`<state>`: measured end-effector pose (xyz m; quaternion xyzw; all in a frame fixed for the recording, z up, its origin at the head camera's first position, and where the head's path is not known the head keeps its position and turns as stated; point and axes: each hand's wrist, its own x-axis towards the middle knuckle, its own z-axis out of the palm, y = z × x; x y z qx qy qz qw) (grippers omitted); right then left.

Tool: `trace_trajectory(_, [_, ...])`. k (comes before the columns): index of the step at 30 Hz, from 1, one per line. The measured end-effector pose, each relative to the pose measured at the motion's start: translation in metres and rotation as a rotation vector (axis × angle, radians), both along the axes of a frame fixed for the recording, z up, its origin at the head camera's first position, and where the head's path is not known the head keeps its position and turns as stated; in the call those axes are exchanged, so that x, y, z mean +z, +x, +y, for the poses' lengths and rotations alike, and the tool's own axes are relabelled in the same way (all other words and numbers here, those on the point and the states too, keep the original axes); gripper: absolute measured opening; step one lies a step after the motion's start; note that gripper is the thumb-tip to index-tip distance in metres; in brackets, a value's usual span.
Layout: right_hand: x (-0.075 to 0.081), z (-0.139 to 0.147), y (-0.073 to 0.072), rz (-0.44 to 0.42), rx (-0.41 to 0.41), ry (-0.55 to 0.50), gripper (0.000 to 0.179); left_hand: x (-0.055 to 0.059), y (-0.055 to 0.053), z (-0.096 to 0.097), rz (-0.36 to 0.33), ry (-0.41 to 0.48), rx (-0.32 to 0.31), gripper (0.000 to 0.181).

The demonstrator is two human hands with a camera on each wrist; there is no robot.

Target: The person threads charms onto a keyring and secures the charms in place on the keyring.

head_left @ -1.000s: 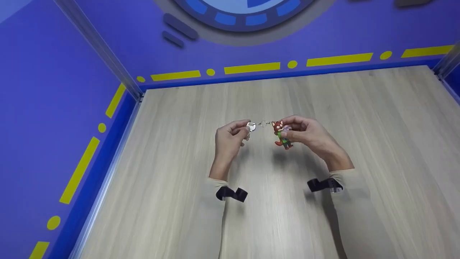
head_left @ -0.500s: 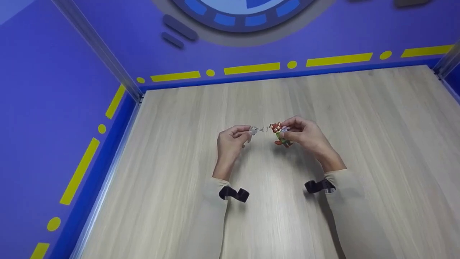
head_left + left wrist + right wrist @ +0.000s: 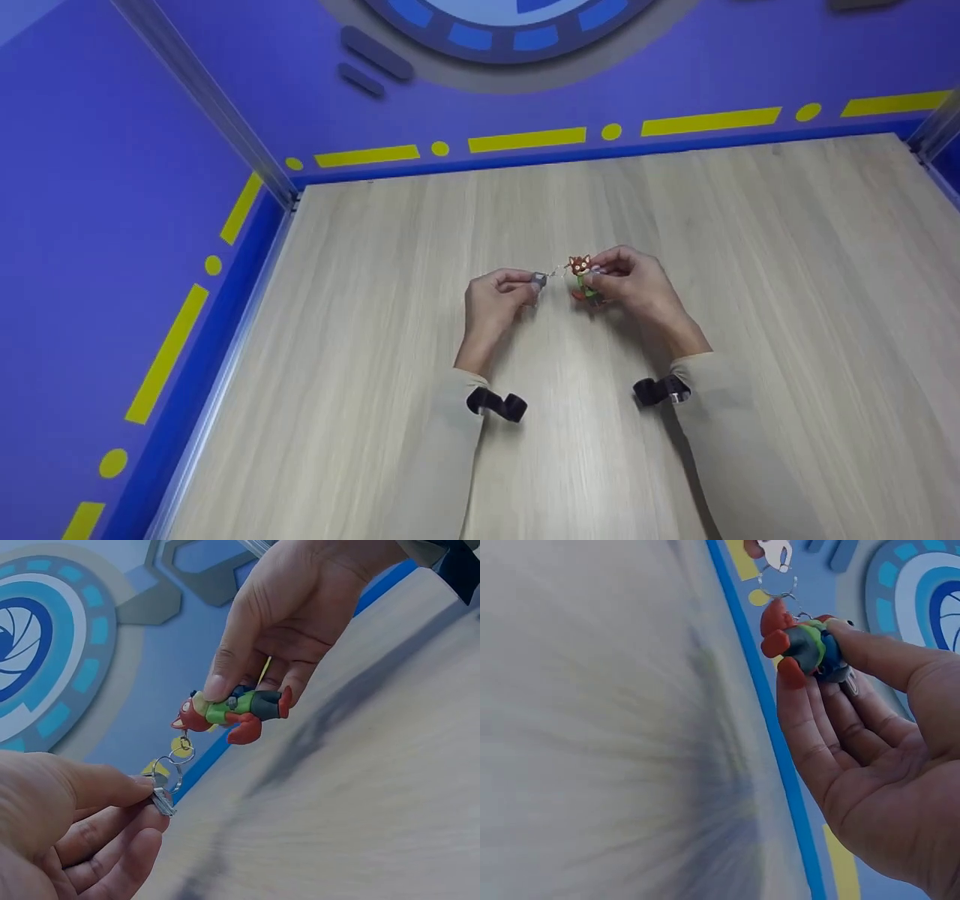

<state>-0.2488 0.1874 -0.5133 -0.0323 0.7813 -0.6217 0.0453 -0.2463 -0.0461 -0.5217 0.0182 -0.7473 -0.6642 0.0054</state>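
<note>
A small fox figure (image 3: 580, 266) with an orange-red head and a green top is pinched between the thumb and fingers of my right hand (image 3: 641, 285). In the left wrist view the figure (image 3: 240, 706) lies on its side, its head toward my left hand. Metal rings (image 3: 181, 778) link its head to a silver metal clasp (image 3: 163, 802). My left hand (image 3: 496, 304) pinches that clasp, partly covering it. Both hands hold the keychain above the table, a short gap apart. In the right wrist view the clasp (image 3: 777, 553) shows at the top, beyond the figure's feet.
Beneath the hands spreads a light wood-grain table (image 3: 360, 315). Blue panels (image 3: 225, 60) with yellow dashes stand along its back and left side. A black band (image 3: 495, 405) sits on each sleeved wrist.
My left hand has moved right and slightly down, closer to the right hand, and the clasp in it has turned. The right hand has shifted only slightly, still holding the fox figure.
</note>
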Motion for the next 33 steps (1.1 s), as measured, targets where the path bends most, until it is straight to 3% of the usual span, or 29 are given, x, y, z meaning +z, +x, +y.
trace_trajectory(8, [-0.005, -0.002, -0.002, -0.028, 0.034, 0.073, 0.027, -0.006, -0.001, 0.002, -0.014, -0.066, 0.014, 0.012])
trace_trajectory(14, [-0.008, -0.003, -0.004, -0.063, 0.064, 0.032, 0.028, -0.009, -0.003, 0.003, 0.008, -0.124, 0.004, 0.012])
trace_trajectory(23, [-0.015, -0.001, -0.003, -0.107, 0.095, -0.013, 0.026, -0.017, 0.001, 0.002, -0.027, -0.138, 0.002, 0.011])
trace_trajectory(29, [-0.015, 0.000, -0.002, -0.074, 0.086, 0.120, 0.029, -0.018, 0.002, 0.003, -0.026, -0.181, -0.002, 0.010])
trace_trajectory(33, [-0.014, 0.001, -0.002, -0.082, 0.083, 0.131, 0.028, -0.019, 0.001, 0.004, -0.011, -0.229, 0.003, 0.009])
